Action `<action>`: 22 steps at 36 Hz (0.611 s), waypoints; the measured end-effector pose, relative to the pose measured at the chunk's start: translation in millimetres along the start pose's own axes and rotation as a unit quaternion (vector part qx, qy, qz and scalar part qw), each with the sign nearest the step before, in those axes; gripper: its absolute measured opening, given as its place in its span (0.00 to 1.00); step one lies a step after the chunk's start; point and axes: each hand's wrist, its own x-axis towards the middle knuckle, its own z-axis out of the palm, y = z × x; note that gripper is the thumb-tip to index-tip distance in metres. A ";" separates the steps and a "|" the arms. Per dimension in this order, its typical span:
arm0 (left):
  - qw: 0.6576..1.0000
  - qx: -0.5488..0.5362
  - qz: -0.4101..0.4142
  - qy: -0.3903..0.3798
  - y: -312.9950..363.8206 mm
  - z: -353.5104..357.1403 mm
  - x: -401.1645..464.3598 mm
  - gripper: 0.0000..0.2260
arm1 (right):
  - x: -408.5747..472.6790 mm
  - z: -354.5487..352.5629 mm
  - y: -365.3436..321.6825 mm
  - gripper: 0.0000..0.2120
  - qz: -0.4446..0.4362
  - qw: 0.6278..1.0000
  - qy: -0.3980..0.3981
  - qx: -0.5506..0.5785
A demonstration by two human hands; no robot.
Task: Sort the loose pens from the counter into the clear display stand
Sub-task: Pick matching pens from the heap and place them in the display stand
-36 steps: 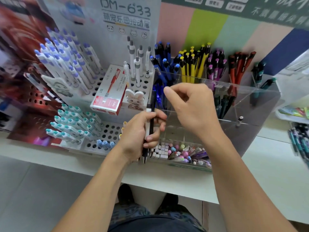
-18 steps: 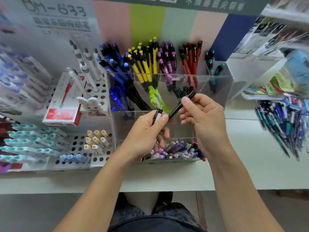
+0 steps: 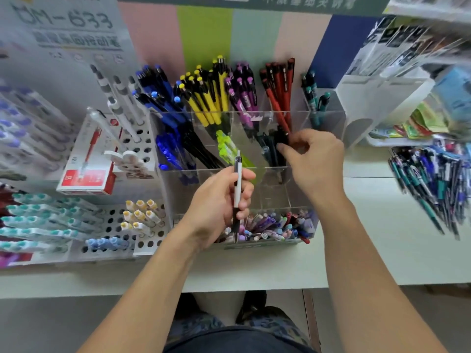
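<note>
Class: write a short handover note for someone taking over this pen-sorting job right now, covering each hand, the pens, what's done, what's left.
Left hand grips a white-and-black pen upright, in front of the clear display stand.
Right hand pinches a black pen, lowering it among the dark pens in a middle compartment.
Done: stand holds blue, yellow, purple, red and teal groups.
Left: seat the black pen, place the white one, then sort the loose pile on the counter at right.

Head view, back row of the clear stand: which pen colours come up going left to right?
In the clear display stand: blue pens → yellow pens → purple pens → red pens → teal pens. The right hand sits in front of the red section.
</note>
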 end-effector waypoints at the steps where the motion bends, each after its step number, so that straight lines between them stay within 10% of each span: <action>1: 1.000 0.016 0.005 0.005 -0.7 -2.1 -1.1 0.11 | 2.3 1.7 0.7 0.08 0.003 1.000 -0.010 -0.012; 9: 0.987 0.132 0.088 0.038 5.4 -10.3 -7.2 0.05 | -14.7 -19.5 -29.5 0.02 0.012 0.996 0.015 0.092; 15: 0.976 0.169 0.140 0.014 9.5 -3.1 -5.7 0.05 | -57.8 -7.7 -54.8 0.11 0.047 0.960 -0.173 0.216; 22: 0.957 0.227 0.177 0.020 3.0 -0.9 1.6 0.06 | -40.1 -56.8 -36.5 0.06 0.026 0.950 0.143 0.277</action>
